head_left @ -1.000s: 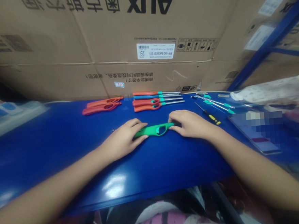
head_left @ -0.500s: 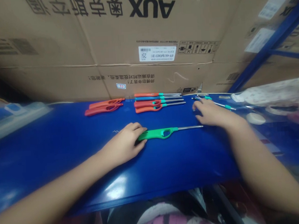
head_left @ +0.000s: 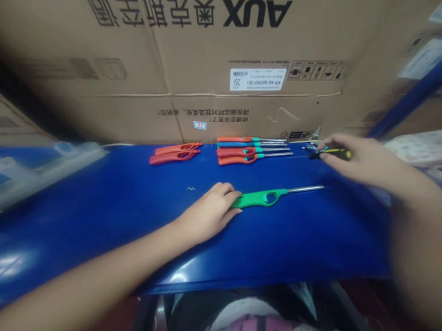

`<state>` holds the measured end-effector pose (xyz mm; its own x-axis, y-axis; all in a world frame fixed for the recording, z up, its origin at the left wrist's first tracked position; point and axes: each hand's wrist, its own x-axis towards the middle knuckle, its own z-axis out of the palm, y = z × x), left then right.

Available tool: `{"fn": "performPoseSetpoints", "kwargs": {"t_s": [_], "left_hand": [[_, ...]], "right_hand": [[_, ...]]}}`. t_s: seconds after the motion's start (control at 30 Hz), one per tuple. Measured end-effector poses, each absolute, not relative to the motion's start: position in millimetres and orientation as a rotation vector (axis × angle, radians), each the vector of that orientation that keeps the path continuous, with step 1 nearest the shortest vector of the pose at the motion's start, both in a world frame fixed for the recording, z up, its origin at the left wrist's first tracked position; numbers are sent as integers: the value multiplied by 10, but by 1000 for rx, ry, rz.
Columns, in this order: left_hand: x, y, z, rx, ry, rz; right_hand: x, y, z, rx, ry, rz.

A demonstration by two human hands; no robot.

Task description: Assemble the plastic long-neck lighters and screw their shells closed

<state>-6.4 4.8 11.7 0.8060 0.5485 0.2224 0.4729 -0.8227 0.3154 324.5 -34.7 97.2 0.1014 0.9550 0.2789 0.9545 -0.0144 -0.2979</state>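
Observation:
My left hand (head_left: 215, 214) is closed round the butt end of a green long-nosed gas lighter (head_left: 251, 199), which lies on the blue table with its metal tube pointing right. Between the fingers and thumb of my right hand (head_left: 356, 157) is a screwdriver (head_left: 333, 153) with a black and yellow handle; its thin shaft points left. Behind the green lighter lies a row of several assembled lighters (head_left: 238, 151) in orange, blue and red. To their left are two red lighter shells (head_left: 175, 155) without tubes. A few small screws or pins (head_left: 191, 188) lie near my left hand.
A large cardboard box (head_left: 198, 61) stands along the back of the blue table (head_left: 107, 219). A clear plastic tray (head_left: 47, 172) sits at the left. White cloth or plastic (head_left: 412, 147) and a blue metal bar (head_left: 409, 104) are at the right.
My right hand has picked up the screwdriver among the small parts at the back right and lifted it. My left hand still holds the green lighter. The camera view has turned somewhat left.

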Motion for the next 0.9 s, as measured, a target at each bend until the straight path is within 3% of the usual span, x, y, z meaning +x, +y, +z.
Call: {"fn": "performPoseSetpoints", "kwargs": {"t_s": [0.1, 0.3, 0.63, 0.9], "left_hand": [[-52, 23, 112, 2798, 770, 460], [-39, -9, 114, 2883, 762, 457], [-62, -37, 104, 2752, 659, 546], [-66, -23, 65, 2707, 681, 542]], "right_hand": [[2832, -412, 1052, -1593, -1759, 180], [2031, -185, 922, -1378, -1811, 676], [1541, 236, 544, -1228, -1996, 692], [1755, 114, 663, -1270, -1773, 711]]}}
